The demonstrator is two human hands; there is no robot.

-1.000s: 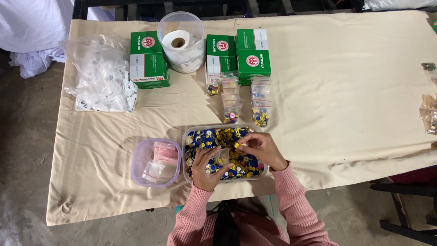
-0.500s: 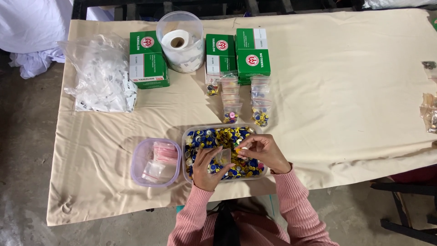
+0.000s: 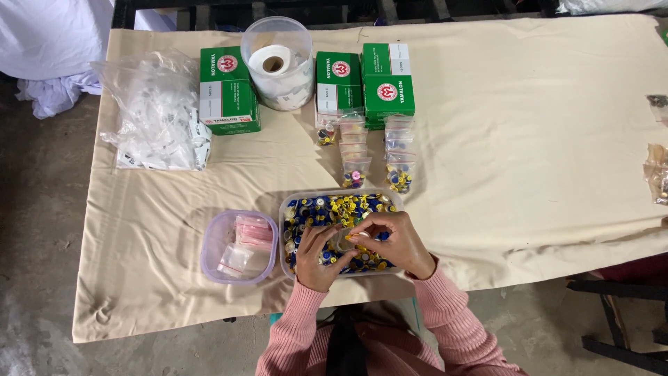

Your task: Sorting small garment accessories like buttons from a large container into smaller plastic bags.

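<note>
**Both hands over tray of blue and yellow caps**

Left hand (image 3: 316, 256) and right hand (image 3: 390, 240) brought together above a clear plastic tray (image 3: 287, 209) at the near edge of the table (image 3: 529, 139). Tray filled with small blue and yellow caps (image 3: 334, 207). Fingertips of both hands meeting around a small clear bag (image 3: 342, 241), held between them over the middle of the tray; right thumb and forefinger pinched at the bag's mouth; contents of the pinch too small to tell. Left fingers curled under the bag.

Just left of the tray: a square purple-tinted tub (image 3: 212, 264) holding pink and clear packets. Beyond the tray: two rows of small filled bags (image 3: 355, 163) laid flat. Further back: three green and white boxes (image 3: 228, 89), and a clear round tub (image 3: 278, 66) with a paper roll inside. Far left: a large clear sack (image 3: 156, 111) of white items. Table covered in beige cloth
</note>
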